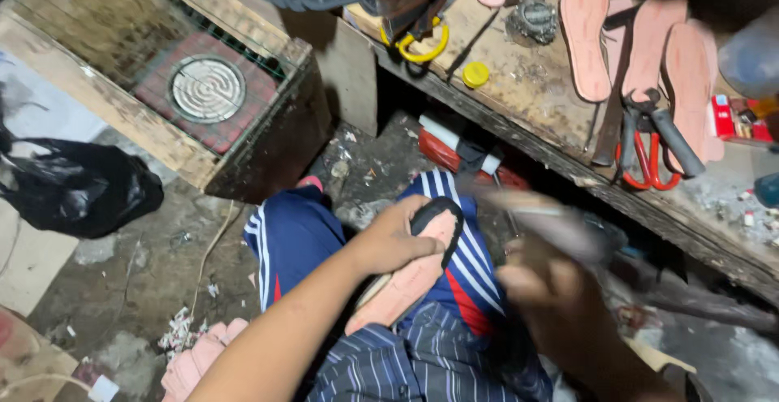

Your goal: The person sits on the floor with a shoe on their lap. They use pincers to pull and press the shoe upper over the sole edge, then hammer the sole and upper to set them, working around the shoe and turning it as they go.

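View from the head camera, looking down at the lap. The left hand [395,240] is closed around a pink, foot-shaped shoe sole with a black strap looped over its toe end [414,268]; the thumb lies across the strap and the sole rests slanted on the thigh of the blue track trousers with white side stripes [296,236]. The right hand [542,284], blurred by motion, is curled around a pale, slender tool [540,211] just right of the sole's tip; what kind of tool it is cannot be told.

Beyond the knees runs a worn wooden work surface [519,85] carrying several more pink soles [586,29], red-handled pliers [645,146], a small yellow round cap [476,74] and a yellow ring-shaped handle [422,47]. At upper left stands a wooden crate holding a round metal coil on a red base [207,88]. A black plastic bag [77,187] lies on the dirty concrete floor [138,288].
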Motion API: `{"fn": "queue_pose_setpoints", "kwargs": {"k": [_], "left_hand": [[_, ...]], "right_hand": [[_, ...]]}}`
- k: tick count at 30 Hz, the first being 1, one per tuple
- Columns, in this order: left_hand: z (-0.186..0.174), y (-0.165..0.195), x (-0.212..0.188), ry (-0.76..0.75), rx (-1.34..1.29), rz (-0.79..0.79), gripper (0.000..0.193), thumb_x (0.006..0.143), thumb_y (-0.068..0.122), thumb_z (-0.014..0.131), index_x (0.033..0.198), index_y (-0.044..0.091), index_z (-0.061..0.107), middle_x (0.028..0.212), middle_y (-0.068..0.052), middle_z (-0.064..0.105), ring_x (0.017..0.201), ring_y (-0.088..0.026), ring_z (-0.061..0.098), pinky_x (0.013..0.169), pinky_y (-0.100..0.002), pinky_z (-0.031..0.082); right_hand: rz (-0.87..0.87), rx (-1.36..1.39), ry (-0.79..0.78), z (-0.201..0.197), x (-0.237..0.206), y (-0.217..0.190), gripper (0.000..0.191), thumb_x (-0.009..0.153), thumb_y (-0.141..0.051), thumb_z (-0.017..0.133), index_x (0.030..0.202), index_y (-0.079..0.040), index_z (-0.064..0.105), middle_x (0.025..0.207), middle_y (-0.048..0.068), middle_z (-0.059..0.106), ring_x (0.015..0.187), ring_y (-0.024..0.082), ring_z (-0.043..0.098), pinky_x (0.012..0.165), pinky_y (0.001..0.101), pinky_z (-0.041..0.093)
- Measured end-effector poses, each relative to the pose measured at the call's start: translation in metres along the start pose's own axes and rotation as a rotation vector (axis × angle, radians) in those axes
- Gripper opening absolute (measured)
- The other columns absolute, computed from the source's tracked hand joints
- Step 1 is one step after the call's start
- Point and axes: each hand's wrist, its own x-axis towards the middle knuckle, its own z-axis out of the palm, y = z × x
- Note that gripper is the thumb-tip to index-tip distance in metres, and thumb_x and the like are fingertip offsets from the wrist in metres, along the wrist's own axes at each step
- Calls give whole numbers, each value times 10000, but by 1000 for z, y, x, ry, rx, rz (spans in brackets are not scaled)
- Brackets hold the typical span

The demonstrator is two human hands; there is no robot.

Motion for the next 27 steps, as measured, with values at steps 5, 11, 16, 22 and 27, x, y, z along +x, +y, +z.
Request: {"fn": "queue_pose_setpoints", "kwargs": {"k": [5,11,16,22,27], "left_hand": [[1,6,0,60,132,46,590,753,139,815,1278,-3,586,1108,-77,667,1042,-145,629,932,-302,508],[5,-2,-4,26,-13,-25,542,770,129,790,1263,5,603,1075,-62,692,1016,-147,643,921,-298,529],[4,-13,1,-16,-192,27,561,766,91,792,1277,-1,578,1103,-50,672,1052,-143,636,952,-299,521],[2,11,-3,-21,-147,-77,540,790,97,790,1282,-12,598,1091,-79,681,1011,-162,635,927,-319,535],[-8,73,-34,174,44,239,551,800,86,762,1313,2,580,1169,-65,682,1119,-155,635,1008,-314,492]], "right_hand": [[615,129,-280,10,8,2,334,920,-186,720,1160,13,600,902,233,681,863,440,691,769,471,536],[1179,412,-156,9,14,-4,205,926,-197,642,1013,-13,619,693,134,654,601,265,647,586,396,553],[1261,482,-200,3,36,-9,238,971,-260,627,1003,-27,593,656,124,633,536,223,605,538,385,514],[554,-42,-37,16,29,-17,287,998,-262,604,1114,-1,586,837,197,694,723,302,667,657,394,537],[1154,512,-47,0,-11,14,295,935,-219,657,1125,6,641,770,166,715,706,219,686,680,338,551]]}}
